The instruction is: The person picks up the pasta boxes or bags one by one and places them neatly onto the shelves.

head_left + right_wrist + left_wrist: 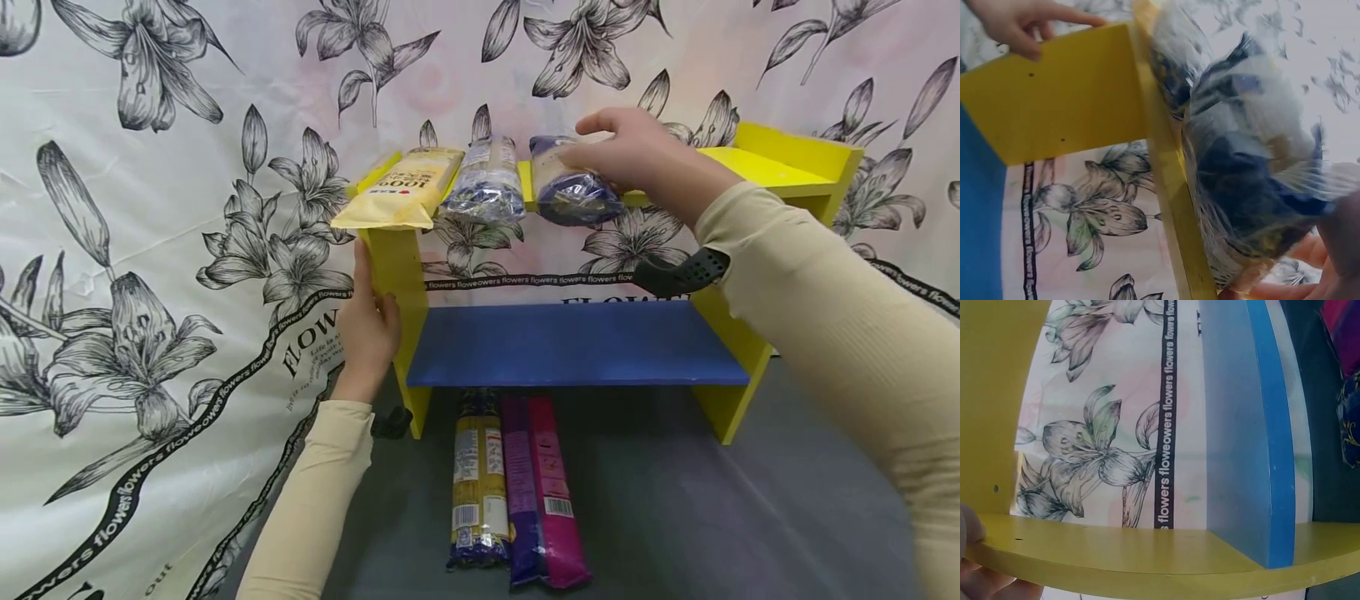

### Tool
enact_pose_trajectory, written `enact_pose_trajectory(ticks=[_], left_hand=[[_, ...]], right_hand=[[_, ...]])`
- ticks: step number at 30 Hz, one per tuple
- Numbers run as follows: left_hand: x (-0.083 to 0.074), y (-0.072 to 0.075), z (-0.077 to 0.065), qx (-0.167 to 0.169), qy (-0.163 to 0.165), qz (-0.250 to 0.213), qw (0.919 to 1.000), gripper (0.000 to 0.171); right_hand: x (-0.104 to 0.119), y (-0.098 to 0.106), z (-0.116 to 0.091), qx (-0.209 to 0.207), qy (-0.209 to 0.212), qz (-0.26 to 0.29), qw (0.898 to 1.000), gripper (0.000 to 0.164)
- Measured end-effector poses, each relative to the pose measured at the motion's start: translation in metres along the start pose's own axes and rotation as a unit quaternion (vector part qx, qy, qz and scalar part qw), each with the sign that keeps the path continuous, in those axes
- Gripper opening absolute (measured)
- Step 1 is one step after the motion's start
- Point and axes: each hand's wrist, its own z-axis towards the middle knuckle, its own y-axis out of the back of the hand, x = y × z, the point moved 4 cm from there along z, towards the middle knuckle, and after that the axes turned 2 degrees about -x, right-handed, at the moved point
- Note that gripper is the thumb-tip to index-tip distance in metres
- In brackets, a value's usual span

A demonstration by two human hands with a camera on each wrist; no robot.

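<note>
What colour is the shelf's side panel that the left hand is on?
The panel is yellow, seen best in the head view.

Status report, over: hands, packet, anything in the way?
Left grip holds yellow side panel. Right grip holds blue-ended packet at top shelf. Middle packet sits beside it; no blockage visible.

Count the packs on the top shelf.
3: yellow pack at the left, middle pack beside it, right pack held by the right grip. More could be hidden behind.

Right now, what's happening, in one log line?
left hand: holds yellow side panel; right hand: grips navy-ended packet, top shelf; below: gold-navy packet, purple-pink packet
</note>
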Motion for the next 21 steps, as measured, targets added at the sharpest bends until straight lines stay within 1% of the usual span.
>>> enact_pose_trajectory(ticks=[4,8,11,15,18,21], left_hand=[[-0.001,0.000,0.005,0.000,-0.005,-0.006,1.0000,0.090],[0.000,0.001,0.004,0.012,0.007,-0.005,0.9999,0.087],[0.000,0.002,0.002,0.020,0.017,-0.006,0.9996,0.085],[0.001,0.001,0.000,0.021,0.016,-0.009,0.9996,0.084],[0.000,0.001,0.000,0.020,0.013,-0.008,0.9997,0.083],[0.000,0.001,0.000,0.028,0.024,-0.005,0.9993,0.078]], right_hand=[[-0.002,0.003,-0.018,0.008,0.043,-0.037,0.998,0.070],[-0.006,0.005,-0.032,0.013,0.085,-0.064,0.994,0.060],[-0.011,0.003,-0.039,0.022,0.111,-0.074,0.991,0.055],[-0.015,0.000,-0.043,0.034,0.117,-0.065,0.990,0.055],[-0.015,-0.001,-0.043,0.035,0.121,-0.054,0.991,0.056],[-0.014,-0.002,-0.042,0.033,0.127,-0.049,0.990,0.056]])
